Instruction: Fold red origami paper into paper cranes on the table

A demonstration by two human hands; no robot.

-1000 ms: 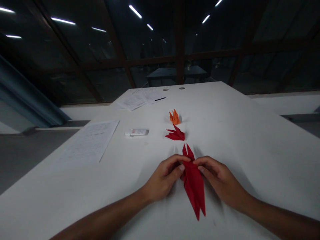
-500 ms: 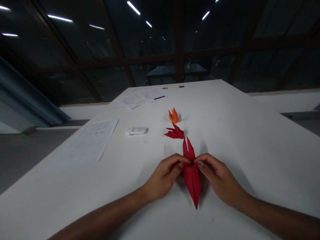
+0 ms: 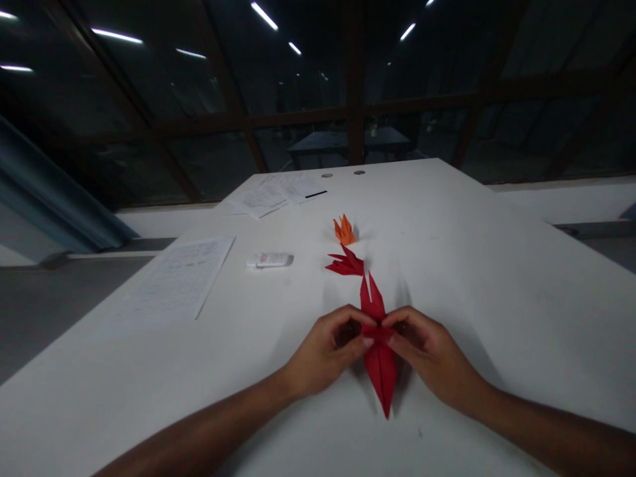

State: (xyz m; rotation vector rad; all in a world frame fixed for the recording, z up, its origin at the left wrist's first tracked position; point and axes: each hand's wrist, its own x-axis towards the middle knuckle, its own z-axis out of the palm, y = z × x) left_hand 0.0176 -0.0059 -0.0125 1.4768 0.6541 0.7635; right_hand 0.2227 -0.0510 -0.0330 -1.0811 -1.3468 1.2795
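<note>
A long red folded origami paper point(image 3: 380, 371) lies between my hands, with two narrow points at its far end and one pointed flap toward me. My left hand point(image 3: 325, 351) pinches its left edge near the middle between thumb and fingers. On the opposite edge my right hand point(image 3: 431, 351) has its thumb and index finger closed on the paper. Both thumbs press at a crease across the middle. Just beyond the far points rests a smaller red origami piece point(image 3: 346, 262), and behind that stands an orange origami piece point(image 3: 344, 229).
A white tube or bottle with printing point(image 3: 269, 260) lies left of the origami. Printed sheets point(image 3: 171, 281) cover the table's left side, and more papers point(image 3: 273, 195) with a dark pen point(image 3: 316, 194) lie at the far end. Two small round discs point(image 3: 359, 172) sit near the far edge.
My thumbs have moved slightly toward me and apart from the index fingers, and the middle of the red paper is spread a little flatter. The other pieces have stayed put.
</note>
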